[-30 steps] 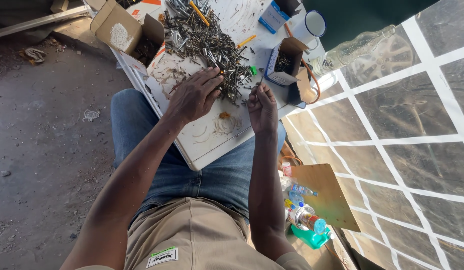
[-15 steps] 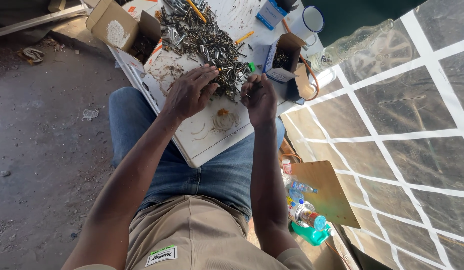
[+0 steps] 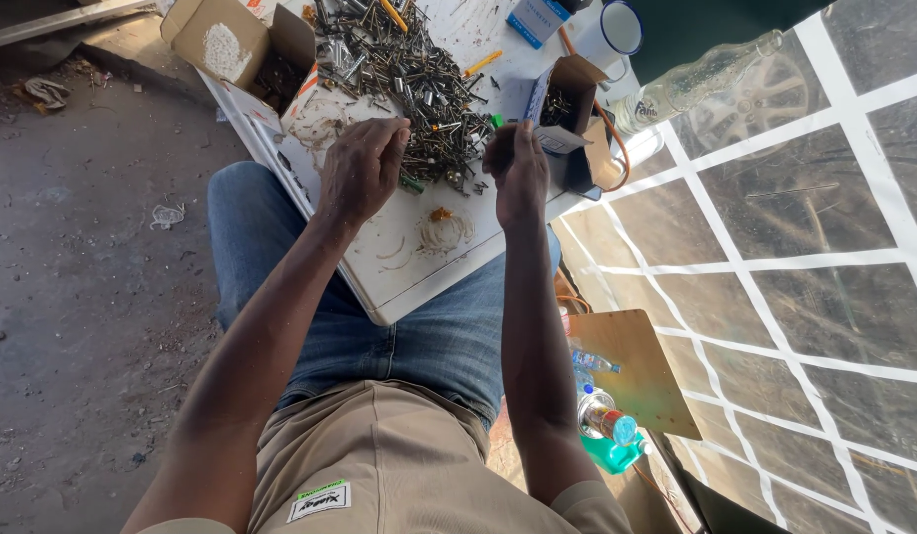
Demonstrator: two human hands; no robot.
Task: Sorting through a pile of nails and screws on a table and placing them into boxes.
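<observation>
The pile of metal screws (image 3: 409, 69) lies on the white board (image 3: 409, 267) in the upper middle. The left hand (image 3: 360, 168) touches its edge, fingers curled. The right hand (image 3: 518, 173) pinches something small beside the small open box (image 3: 567, 99).

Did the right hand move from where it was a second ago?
Yes. The right hand went up from the white board's bare part toward the small open box and now reaches its flap.

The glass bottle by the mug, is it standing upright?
No, the glass bottle lies on its side beside the mug, its neck pointing to the right.
</observation>
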